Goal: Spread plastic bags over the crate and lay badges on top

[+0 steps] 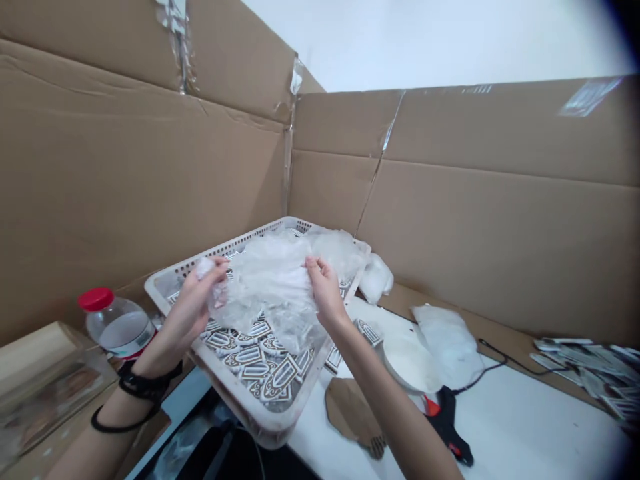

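Between my two hands stretches a thin, translucent plastic sheet (273, 280), crumpled and hanging over a white basket. My left hand (203, 287) pinches its left side, with a bunched bit of plastic at the fingers. On the opposite side my right hand (324, 287) grips the sheet between thumb and fingers. Below lies the perforated plastic basket (260, 417), holding many small white pieces (260, 363) with dark arched and scrolled patterns. More clear plastic (340, 253) covers the basket's far right part.
Left of the basket stands a bottle with a red cap (97, 300). On the white table at right are a black glue gun (450, 427) with a cord, a round white roll (410, 360), plastic bags (447, 340), brown cardboard (353, 413) and stacked pieces (595, 373). Cardboard walls (475, 233) enclose the back.
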`<action>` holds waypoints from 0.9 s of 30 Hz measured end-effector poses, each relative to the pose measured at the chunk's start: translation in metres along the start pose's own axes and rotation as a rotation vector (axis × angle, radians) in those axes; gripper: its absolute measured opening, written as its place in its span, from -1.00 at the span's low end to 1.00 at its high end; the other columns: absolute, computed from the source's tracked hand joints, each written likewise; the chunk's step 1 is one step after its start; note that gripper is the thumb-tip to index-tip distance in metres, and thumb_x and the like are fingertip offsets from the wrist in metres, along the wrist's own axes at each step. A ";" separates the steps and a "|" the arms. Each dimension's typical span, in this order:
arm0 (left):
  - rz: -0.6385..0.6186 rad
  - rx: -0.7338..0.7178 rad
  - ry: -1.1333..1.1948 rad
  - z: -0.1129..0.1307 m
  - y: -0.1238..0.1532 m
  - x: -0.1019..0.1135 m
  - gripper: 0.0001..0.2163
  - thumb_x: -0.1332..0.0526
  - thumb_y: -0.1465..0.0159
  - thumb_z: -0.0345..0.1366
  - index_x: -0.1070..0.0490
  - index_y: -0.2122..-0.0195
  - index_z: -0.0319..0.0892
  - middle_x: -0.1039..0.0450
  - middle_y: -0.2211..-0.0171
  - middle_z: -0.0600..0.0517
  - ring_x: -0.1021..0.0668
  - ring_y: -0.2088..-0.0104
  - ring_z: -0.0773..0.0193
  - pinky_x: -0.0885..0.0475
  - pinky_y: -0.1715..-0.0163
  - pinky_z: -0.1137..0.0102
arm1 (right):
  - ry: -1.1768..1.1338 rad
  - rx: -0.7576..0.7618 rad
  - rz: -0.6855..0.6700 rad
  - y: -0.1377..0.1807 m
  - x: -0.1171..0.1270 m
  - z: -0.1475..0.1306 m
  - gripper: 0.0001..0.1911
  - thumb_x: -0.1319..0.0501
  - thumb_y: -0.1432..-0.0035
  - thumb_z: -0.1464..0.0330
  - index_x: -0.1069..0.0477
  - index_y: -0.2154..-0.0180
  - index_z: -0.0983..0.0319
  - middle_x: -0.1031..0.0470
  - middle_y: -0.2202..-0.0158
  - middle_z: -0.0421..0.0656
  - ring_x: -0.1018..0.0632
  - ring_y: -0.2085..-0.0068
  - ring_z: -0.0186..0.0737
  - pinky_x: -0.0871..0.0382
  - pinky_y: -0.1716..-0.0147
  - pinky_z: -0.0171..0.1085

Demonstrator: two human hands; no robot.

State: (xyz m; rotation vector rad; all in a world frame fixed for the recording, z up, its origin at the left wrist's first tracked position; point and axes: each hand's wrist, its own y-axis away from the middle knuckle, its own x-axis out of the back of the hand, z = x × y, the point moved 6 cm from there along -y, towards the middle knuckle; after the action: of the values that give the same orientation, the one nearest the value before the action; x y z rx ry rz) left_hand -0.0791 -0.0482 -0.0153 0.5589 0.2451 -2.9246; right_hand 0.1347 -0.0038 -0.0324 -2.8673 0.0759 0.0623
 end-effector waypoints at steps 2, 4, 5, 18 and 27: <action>-0.011 -0.007 0.120 0.008 0.006 0.007 -0.84 -0.25 -0.10 -0.24 -0.36 0.33 -0.17 -0.25 0.50 0.13 -0.35 0.54 0.42 -0.33 0.64 0.58 | 0.211 -0.052 -0.152 0.006 -0.004 0.011 -0.61 -0.08 -0.09 -0.01 -0.29 0.46 0.19 -0.18 0.61 -0.31 -0.20 0.57 -0.34 -0.06 0.55 -0.34; -0.063 -0.003 0.173 0.012 0.014 0.005 -0.82 -0.15 -0.15 -0.23 -0.41 0.27 -0.18 -0.35 0.42 0.08 -0.43 0.43 0.35 -0.45 0.45 0.49 | 0.365 -0.094 -0.265 0.015 -0.006 0.018 -0.68 -0.18 -0.05 0.08 -0.34 0.49 0.20 -0.21 0.64 -0.30 -0.25 0.55 -0.30 -0.08 0.51 -0.32; -0.072 -0.005 0.163 0.013 0.018 0.003 -0.79 -0.15 -0.16 -0.25 -0.44 0.22 -0.20 -0.41 0.35 0.05 -0.47 0.37 0.32 -0.47 0.37 0.47 | 0.415 -0.067 -0.251 0.020 -0.005 0.016 -0.73 -0.22 -0.04 0.13 -0.38 0.46 0.20 -0.26 0.62 -0.27 -0.30 0.50 -0.25 -0.12 0.45 -0.30; -0.218 -0.035 -0.268 -0.026 0.024 -0.037 -0.64 -0.26 -0.20 -0.06 -0.41 0.05 -0.13 -0.52 0.13 -0.01 -0.55 0.20 0.21 -0.45 0.28 0.44 | -0.318 -0.060 -0.118 0.055 -0.016 -0.017 -0.68 -0.32 0.01 0.16 -0.25 0.44 0.18 -0.39 0.44 -0.26 -0.41 0.37 -0.30 -0.28 0.31 -0.30; -0.212 -0.223 -0.727 -0.022 0.026 -0.052 -0.54 -0.36 0.01 -0.02 -0.39 0.13 -0.12 -0.46 0.15 0.00 -0.50 0.13 0.07 -0.41 0.16 0.31 | -0.428 -0.117 0.052 0.053 -0.016 0.006 -0.70 -0.26 -0.04 0.10 -0.31 0.34 0.18 -0.25 0.50 -0.31 -0.27 0.51 -0.40 -0.17 0.54 -0.41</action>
State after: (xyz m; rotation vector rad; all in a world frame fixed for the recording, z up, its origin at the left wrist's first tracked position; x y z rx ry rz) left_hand -0.0192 -0.0636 -0.0198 -0.5903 0.5379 -2.9983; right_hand 0.1155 -0.0527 -0.0520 -2.8956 0.0634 0.7064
